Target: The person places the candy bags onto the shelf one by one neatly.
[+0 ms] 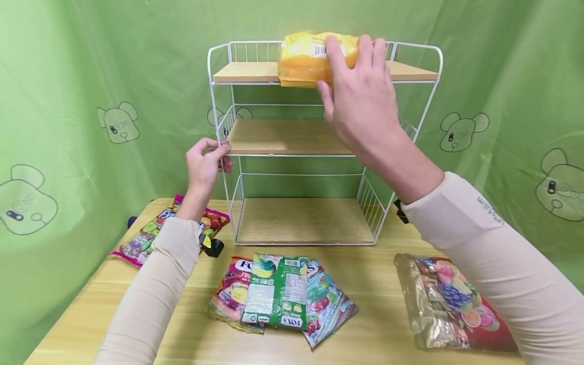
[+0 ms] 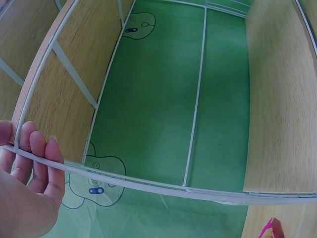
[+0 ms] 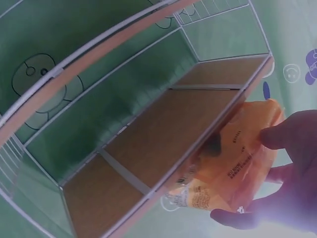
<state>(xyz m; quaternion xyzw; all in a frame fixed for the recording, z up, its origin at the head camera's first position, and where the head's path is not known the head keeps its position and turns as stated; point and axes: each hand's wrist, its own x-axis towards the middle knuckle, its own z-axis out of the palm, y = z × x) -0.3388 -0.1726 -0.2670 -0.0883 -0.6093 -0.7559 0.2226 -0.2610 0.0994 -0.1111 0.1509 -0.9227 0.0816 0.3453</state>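
One yellow pack (image 1: 303,60), right hand (image 1: 365,91) gripping it at front edge of top shelf (image 1: 248,70), left hand (image 1: 204,163) holding rack (image 1: 283,137); likely placing, then needs release.

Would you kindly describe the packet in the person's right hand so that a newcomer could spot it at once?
Find the white three-tier wire rack on the wooden table. At the front of its top tier, near the middle, the right hand grips a yellow-orange packet with a barcode. The other packets lie on the table; this one alone is held up.
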